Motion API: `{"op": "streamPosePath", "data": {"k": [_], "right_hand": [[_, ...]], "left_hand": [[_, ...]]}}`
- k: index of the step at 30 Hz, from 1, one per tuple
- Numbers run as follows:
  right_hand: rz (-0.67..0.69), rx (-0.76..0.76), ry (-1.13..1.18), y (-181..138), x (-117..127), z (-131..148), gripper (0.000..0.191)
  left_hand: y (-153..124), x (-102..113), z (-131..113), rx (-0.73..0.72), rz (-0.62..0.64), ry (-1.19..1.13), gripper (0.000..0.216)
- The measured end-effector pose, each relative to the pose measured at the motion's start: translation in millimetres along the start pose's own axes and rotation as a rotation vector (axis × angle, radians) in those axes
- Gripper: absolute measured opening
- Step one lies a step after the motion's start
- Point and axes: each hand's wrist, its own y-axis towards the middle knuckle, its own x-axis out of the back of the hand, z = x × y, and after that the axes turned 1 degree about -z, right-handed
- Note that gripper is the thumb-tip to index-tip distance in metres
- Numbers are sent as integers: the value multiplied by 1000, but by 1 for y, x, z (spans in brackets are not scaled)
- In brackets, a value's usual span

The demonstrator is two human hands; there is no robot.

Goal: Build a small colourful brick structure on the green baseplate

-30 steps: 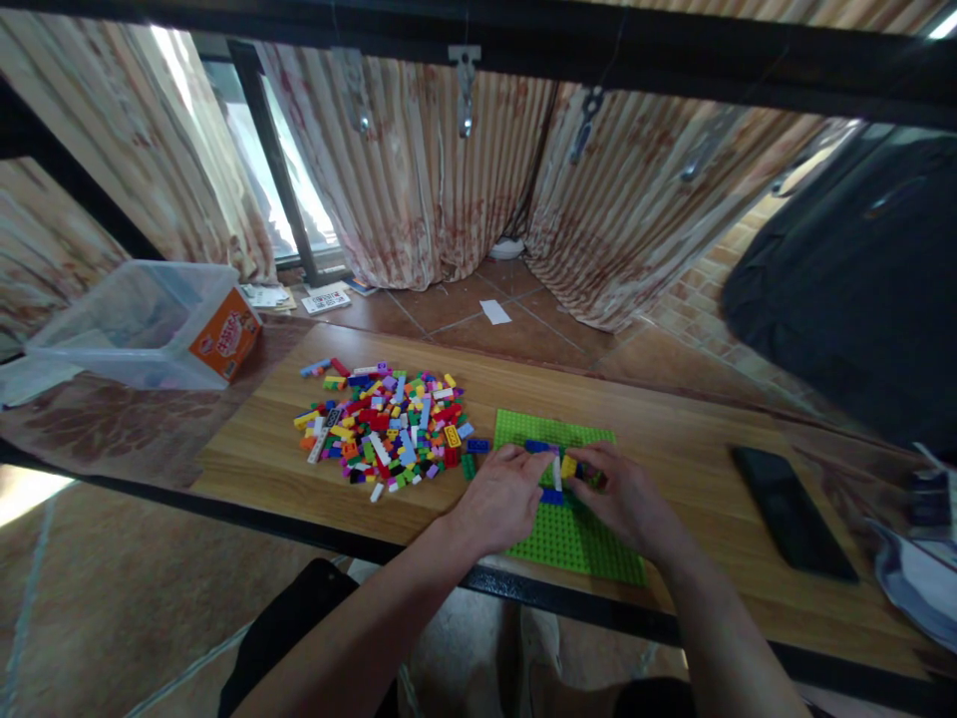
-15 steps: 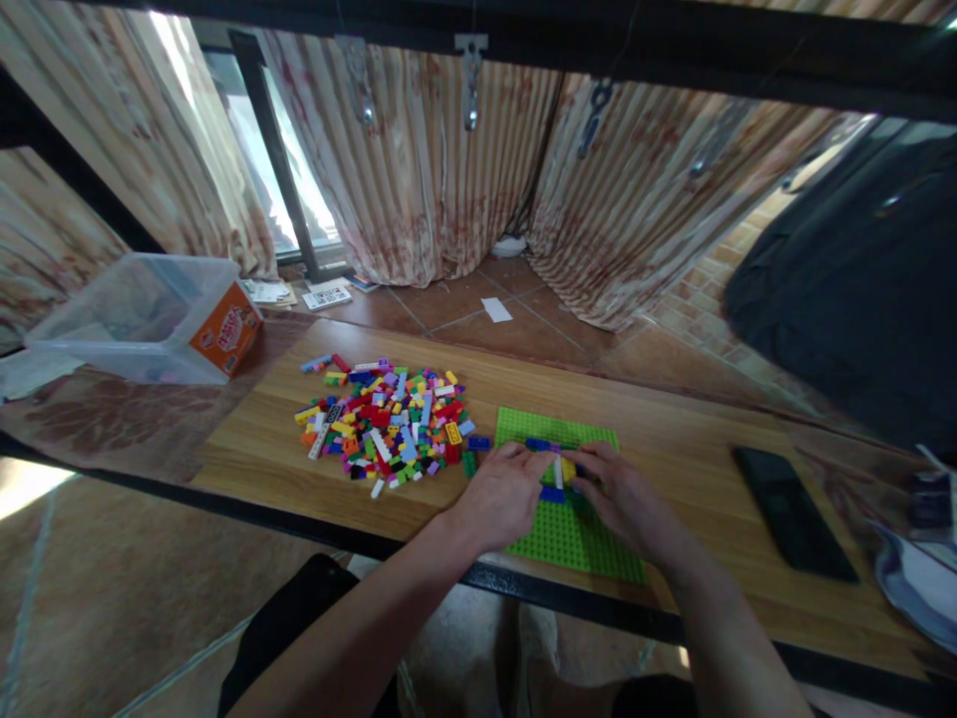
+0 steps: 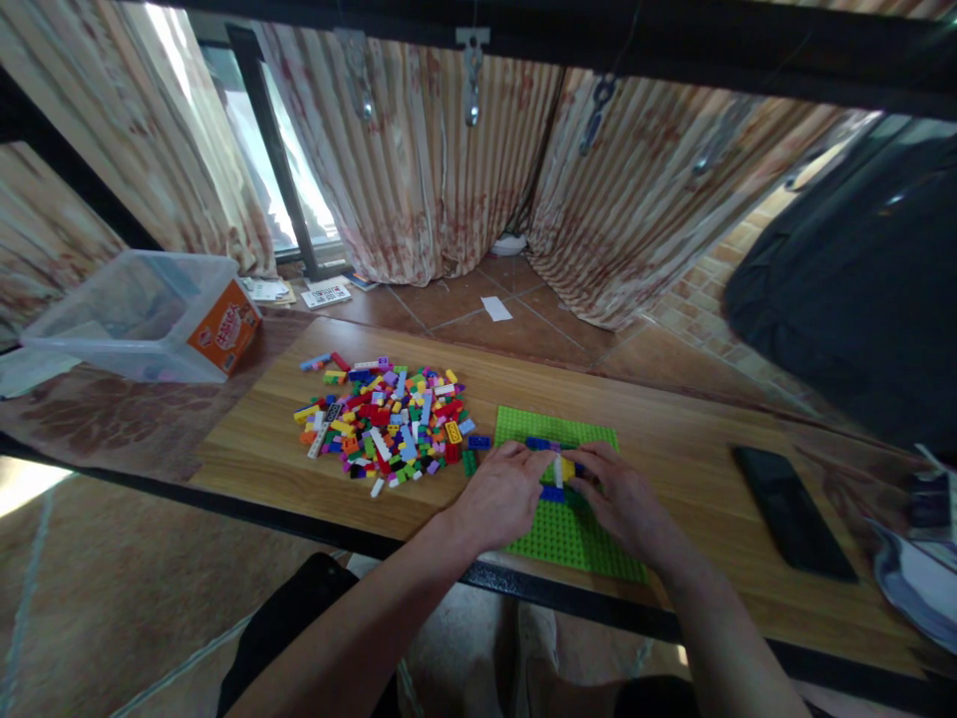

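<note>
A green studded baseplate (image 3: pixel 572 543) lies on the wooden board under both hands. Blue toy bricks (image 3: pixel 551 495), a white brick (image 3: pixel 557 473) and a yellow brick (image 3: pixel 568 469) sit together on it, partly covered by my fingers. My left hand (image 3: pixel 508 494) is closed at the left side of these bricks, its index finger reaching over towards the white one; whatever its other fingers hold is hidden. From the right, my right hand (image 3: pixel 614 489) has thumb and fingers curled around the yellow brick.
Loose coloured bricks (image 3: pixel 396 419) form a wide pile left of the baseplate, with a blue brick (image 3: pixel 479 443) and a green brick (image 3: pixel 470 463) near its edge. A clear plastic box (image 3: pixel 142 329) stands far left. On the right lies a black phone-like slab (image 3: pixel 794 514).
</note>
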Motion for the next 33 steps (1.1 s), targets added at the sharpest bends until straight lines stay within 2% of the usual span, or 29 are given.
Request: {"op": "streamPosePath", "data": {"k": [10, 15, 20, 24, 27, 33], "right_hand": [[-20, -2, 78, -3, -4, -5, 30], [-66, -100, 97, -1, -8, -8, 26], [-49, -150, 175, -2, -10, -11, 28], [-138, -182, 296, 1, -7, -14, 33], [-223, -286, 301, 5, -6, -16, 31], [-269, -417, 313, 11, -9, -10, 24]], "left_hand": [[0, -1, 3, -6, -5, 24, 39], [1, -1, 3, -15, 4, 44, 38], [1, 0, 0, -26, 20, 61, 35], [1, -2, -3, -28, 4, 92, 34], [2, -7, -5, -13, -6, 133, 34], [2, -17, -7, -11, -29, 223, 41]]}}
